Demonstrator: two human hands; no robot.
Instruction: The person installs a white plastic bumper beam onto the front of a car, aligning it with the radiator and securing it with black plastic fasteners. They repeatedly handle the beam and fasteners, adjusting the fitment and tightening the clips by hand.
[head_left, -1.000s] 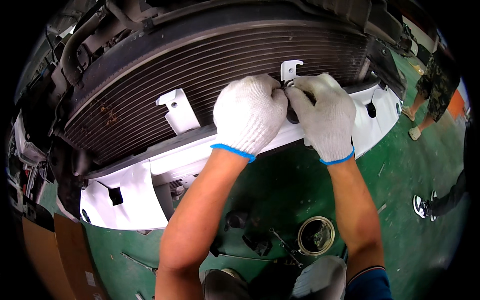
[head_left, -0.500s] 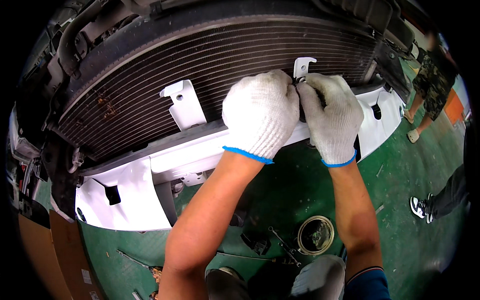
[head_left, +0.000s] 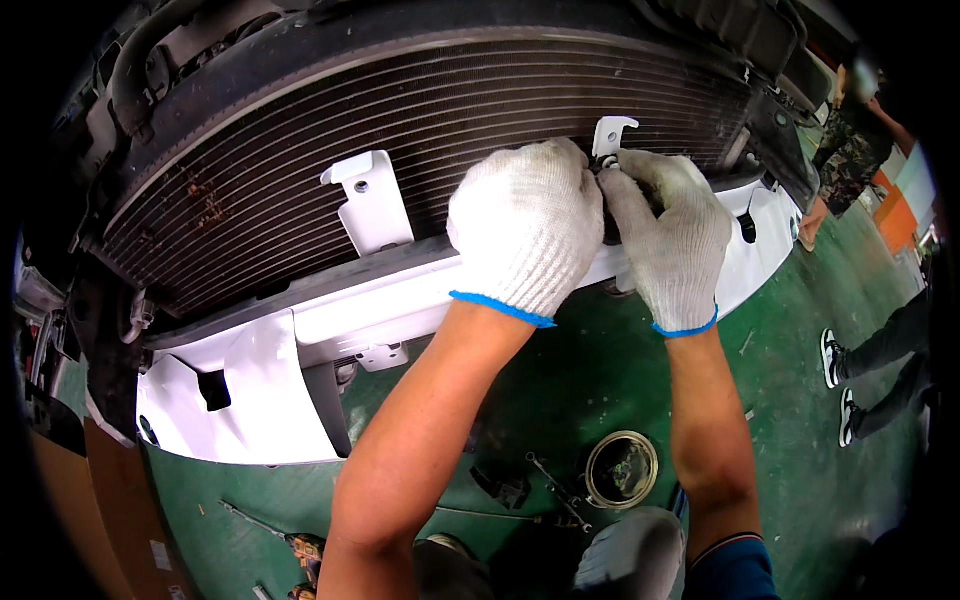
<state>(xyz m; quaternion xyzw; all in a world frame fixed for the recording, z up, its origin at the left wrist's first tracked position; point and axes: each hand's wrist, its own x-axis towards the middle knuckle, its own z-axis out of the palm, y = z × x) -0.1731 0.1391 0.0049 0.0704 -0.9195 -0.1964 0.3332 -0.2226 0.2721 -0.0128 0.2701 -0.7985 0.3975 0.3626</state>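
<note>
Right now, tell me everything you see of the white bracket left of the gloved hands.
The flat white bracket, seemingly painted metal, stands upright, tilted slightly left. Its upper end bends into a lip jutting left, with a small round hole below. It stands in front of the dark finned radiator, its foot at the dark strip above the glossy white beam. The white-gloved left hand is apart from it.

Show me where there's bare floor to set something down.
Green floor lies open between the white bar and the wrenches, and, barring scraps, between the right forearm and the sneakers. Crowded: around the round tin, black part and drill.
</note>
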